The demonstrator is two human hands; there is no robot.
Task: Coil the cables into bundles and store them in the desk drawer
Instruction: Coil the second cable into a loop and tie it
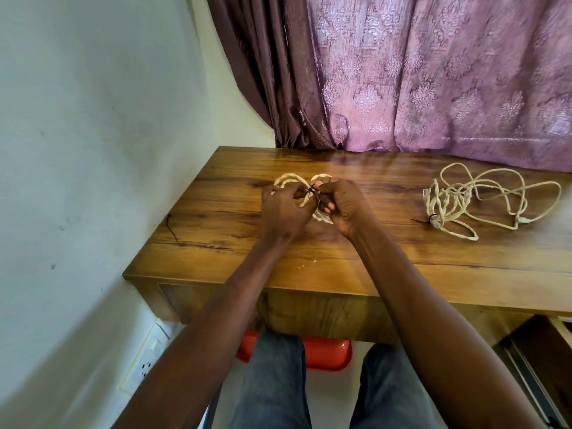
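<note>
Both hands' fingers pinch one coiled cable (289,180), apparently tying it; one loose cable (483,196) lies apart.

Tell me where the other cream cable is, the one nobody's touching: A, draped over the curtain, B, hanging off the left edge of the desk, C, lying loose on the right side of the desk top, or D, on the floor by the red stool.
C: the loose cable lies in an untidy tangle on the desk top, to the right of both hands, and neither touches it.
</note>
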